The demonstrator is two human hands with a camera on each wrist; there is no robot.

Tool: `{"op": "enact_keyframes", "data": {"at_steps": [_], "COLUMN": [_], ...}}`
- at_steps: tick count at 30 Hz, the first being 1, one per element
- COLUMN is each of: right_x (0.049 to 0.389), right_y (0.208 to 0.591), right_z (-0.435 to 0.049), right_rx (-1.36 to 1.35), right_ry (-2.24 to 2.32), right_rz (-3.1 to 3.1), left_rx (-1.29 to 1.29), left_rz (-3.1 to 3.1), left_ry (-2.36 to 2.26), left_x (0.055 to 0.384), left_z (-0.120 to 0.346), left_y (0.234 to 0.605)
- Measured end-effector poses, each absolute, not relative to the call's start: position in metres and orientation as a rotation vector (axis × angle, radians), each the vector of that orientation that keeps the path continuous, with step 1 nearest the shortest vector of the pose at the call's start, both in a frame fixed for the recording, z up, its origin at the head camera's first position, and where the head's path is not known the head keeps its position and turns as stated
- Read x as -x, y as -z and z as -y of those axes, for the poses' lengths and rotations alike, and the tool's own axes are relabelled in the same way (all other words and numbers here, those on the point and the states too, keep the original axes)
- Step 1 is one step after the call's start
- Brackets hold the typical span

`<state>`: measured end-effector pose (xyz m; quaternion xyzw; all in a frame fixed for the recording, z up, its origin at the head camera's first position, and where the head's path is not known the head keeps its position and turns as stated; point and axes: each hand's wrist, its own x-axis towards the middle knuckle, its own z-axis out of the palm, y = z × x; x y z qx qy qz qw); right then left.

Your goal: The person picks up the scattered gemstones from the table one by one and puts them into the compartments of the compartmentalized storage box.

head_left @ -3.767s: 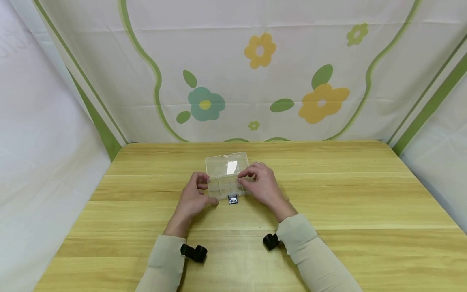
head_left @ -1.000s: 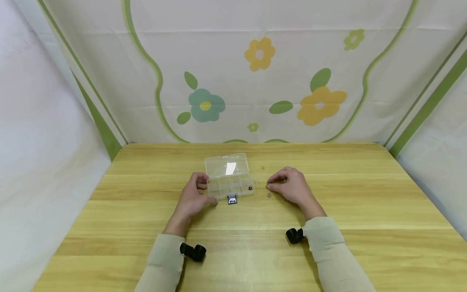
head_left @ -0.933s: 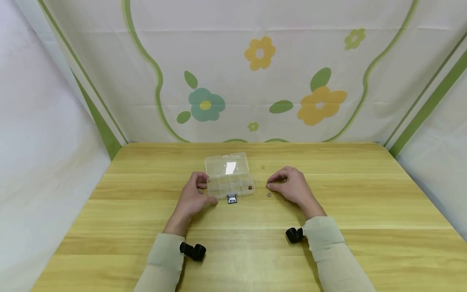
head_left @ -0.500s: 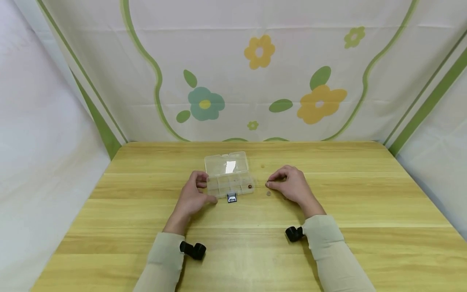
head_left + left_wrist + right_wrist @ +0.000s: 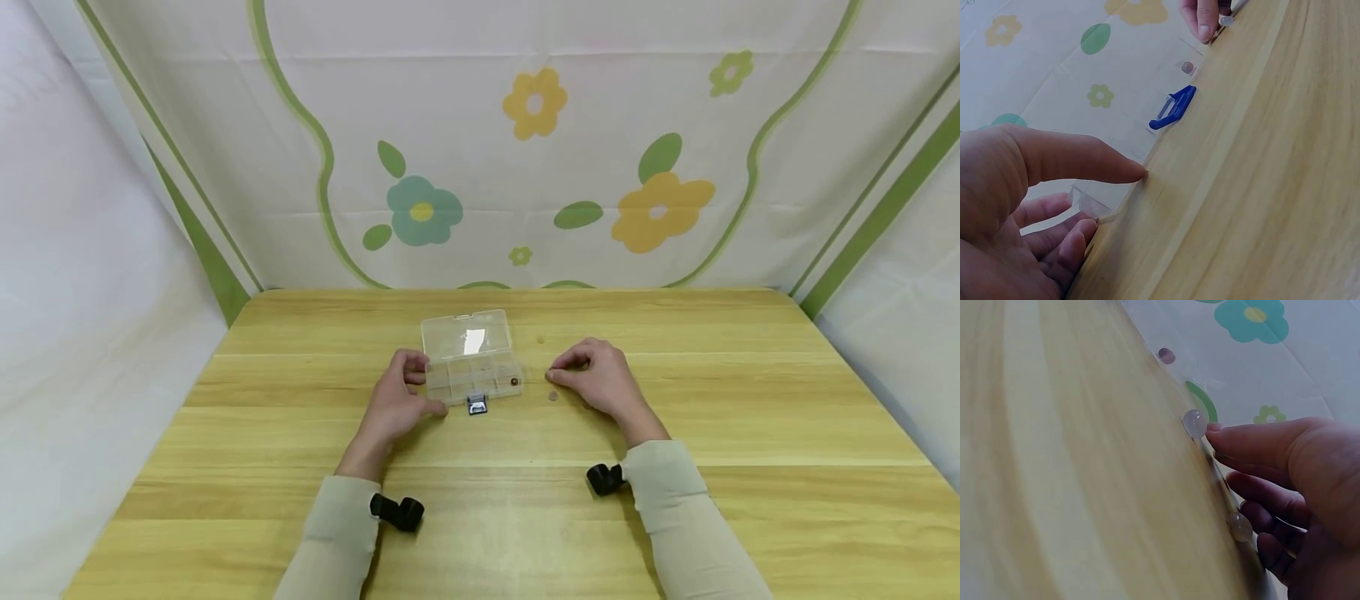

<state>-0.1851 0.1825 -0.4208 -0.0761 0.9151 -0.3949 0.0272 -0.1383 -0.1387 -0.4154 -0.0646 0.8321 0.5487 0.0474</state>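
A clear plastic compartment box [image 5: 461, 380] stands on the table with its lid [image 5: 450, 336] raised at the back. Its blue latch [image 5: 1175, 107] juts from the front edge. My left hand [image 5: 399, 396] grips the box's left end, thumb in front and fingers behind. One reddish-brown bead [image 5: 514, 382] lies in the right end compartment. Just right of the box, my right hand [image 5: 596, 379] has thumb and forefinger together low at the tabletop; I cannot tell whether they pinch something. A pale, clear bead [image 5: 1195, 424] sits right by the thumb tip, and another [image 5: 1239, 526] lies near the curled fingers.
Another small bead [image 5: 541, 340] lies behind the right hand, towards the back of the wooden table [image 5: 480, 517]. A flower-printed cloth [image 5: 465, 108] hangs along the table's back edge, with pale cloth at both sides.
Since the oldest frame, my right hand has moved from over the box to the tabletop on its right, uncovering the reddish-brown bead in it. Over the last second both hands stay nearly still.
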Motion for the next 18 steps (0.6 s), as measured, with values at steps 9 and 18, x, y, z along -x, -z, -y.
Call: {"op": "enact_keyframes", "data": {"at_steps": [9,18], "right_x": [0.1857,0.1864], "right_y": [0.4207,0.4222], "right_z": [-0.181,-0.1795], "right_rx": [0.207,0.176], "right_ry": [1.199,1.232], "right_rz": [-2.866,-2.874], "left_rx": [0.199,0.209], "left_rz": [-2.543,-2.529], "left_ry": [-1.666,-1.676], "left_x": [0.1377,0.137], "left_z": [0.1381,0.1385], "left_y": [0.4122,0.4133]}}
